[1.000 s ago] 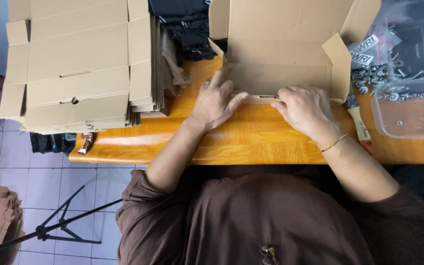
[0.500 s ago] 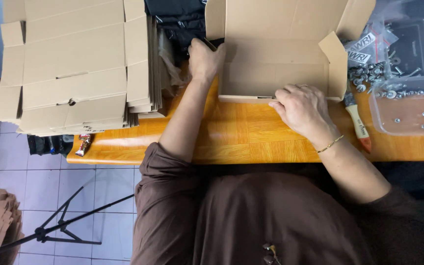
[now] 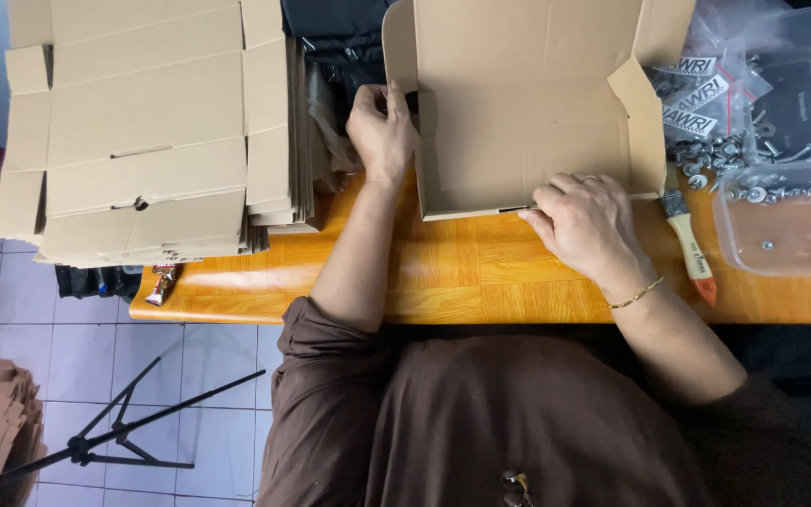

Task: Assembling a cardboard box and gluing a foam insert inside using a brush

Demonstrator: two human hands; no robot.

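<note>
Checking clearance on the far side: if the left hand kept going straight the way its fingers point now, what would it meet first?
The left hand grips the left side flap of the open cardboard box, fingers pointing away from the person. Straight on, it would probably first meet the dark bundle behind the box; depth is unclear.

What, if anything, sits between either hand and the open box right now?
Nothing visible does. The left hand grips the box at its left wall, by the side flap. The right hand presses on the front wall. The brush and the tray lie to the right, apart from both hands.
</note>
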